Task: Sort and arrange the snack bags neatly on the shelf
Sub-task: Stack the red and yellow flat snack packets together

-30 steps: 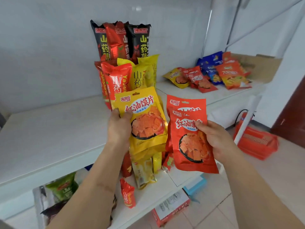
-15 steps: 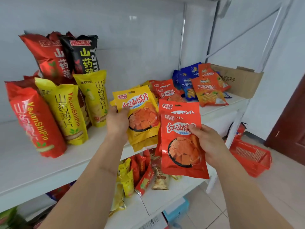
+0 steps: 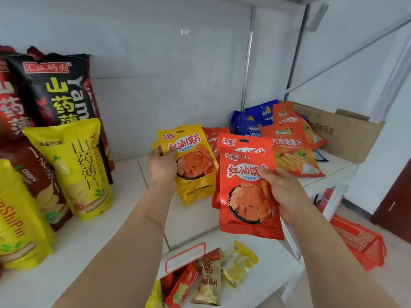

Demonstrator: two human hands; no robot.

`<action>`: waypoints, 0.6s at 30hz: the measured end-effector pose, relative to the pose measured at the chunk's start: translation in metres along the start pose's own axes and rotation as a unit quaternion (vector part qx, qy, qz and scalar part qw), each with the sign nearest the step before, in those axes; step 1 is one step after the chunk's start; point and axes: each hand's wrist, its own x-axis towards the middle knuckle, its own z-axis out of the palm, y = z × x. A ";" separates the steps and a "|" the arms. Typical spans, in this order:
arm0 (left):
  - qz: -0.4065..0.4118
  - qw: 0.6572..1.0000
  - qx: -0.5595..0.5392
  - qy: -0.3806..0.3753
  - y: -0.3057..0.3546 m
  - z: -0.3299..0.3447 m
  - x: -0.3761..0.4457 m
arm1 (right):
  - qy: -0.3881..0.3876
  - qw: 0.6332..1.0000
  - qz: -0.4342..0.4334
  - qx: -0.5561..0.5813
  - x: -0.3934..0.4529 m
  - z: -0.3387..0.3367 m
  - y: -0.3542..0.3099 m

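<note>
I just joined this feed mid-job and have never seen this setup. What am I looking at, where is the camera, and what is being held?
There is no machine here: a person works with bare hands, and one wide-angle camera on their head looks forward and down. The left hand grips a small stack of yellow snack bags. The right hand holds red snack bags of the same brand. On the white shelf tall yam chip bags stand at left; blue and orange bags lie at the back right by a cardboard box. More small packets lie on a lower shelf.
</note>
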 end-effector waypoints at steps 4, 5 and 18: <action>0.014 0.999 0.008 0.032 -0.014 0.024 0.034 | -0.005 1.000 0.008 -0.021 0.049 0.003 0.001; 0.018 0.999 0.016 0.042 -0.018 0.028 0.042 | -0.006 1.000 0.009 -0.025 0.060 0.004 0.002; 0.038 0.983 0.106 0.148 -0.061 0.078 0.087 | 0.043 0.976 -0.062 -0.205 0.179 0.007 0.025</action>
